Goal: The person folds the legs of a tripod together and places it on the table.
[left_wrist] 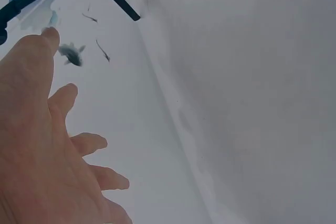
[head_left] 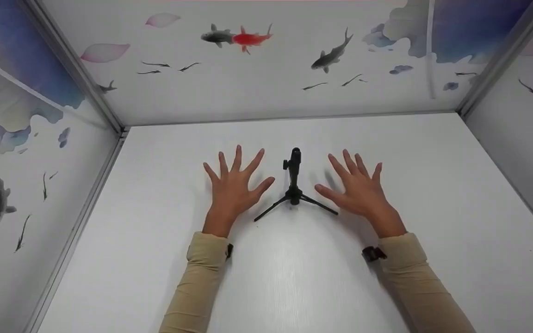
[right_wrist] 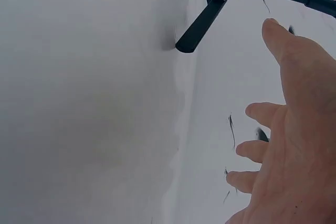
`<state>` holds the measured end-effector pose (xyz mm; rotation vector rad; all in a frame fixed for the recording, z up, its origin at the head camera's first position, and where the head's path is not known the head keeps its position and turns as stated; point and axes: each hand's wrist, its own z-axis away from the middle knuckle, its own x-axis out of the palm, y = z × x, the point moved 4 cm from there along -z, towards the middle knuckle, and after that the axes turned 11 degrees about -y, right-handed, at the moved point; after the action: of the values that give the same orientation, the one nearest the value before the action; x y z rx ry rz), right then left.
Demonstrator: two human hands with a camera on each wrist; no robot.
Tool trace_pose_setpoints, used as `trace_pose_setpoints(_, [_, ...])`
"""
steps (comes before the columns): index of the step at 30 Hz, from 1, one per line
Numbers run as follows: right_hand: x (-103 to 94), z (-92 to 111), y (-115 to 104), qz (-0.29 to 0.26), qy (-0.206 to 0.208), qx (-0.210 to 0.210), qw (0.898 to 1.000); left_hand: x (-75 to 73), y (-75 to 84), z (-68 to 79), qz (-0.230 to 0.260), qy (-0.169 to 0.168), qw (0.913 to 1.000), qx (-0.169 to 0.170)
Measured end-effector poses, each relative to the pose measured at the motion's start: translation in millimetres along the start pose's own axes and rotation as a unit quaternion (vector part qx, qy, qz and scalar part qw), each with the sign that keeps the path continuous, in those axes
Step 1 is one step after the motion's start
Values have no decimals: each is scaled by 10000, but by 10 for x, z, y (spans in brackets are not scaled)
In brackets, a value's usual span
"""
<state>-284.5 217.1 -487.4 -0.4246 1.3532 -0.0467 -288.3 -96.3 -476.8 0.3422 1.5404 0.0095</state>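
A small black tripod (head_left: 294,185) stands upright on the white table, its legs spread and a knob on the side of its upper post. To its left is my left hand (head_left: 235,189), palm down with the fingers spread wide and nothing held. On the other side my right hand (head_left: 361,190) is spread the same way, thumb toward the tripod. Both hands are apart from it. In the left wrist view, the tripod's leg (left_wrist: 126,6) shows above the thumb. The right wrist view has another leg (right_wrist: 202,27) near the top, left of the thumb.
The white table (head_left: 294,286) is bordered by a back wall (head_left: 257,88) and side walls printed with fish and petals. Grey metal strips (head_left: 77,69) run along the corners. Dark wrist devices (head_left: 374,253) sit at the cuffs of both beige sleeves (head_left: 197,282).
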Motion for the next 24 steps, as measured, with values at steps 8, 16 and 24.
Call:
trace_pose_setpoints(8, [-17,0,-49,-8,169,-168,9997,4,54,-8,162,86,9994,298])
trace_pose_setpoints(16, [-68,11,-114,-133,590,-410,9973,-6,163,12,840,137,9931,801])
trace_pose_setpoints(24, [-124,39,-179,-340,1074,-682,9913,1,296,31,1118,289,9866,1149])
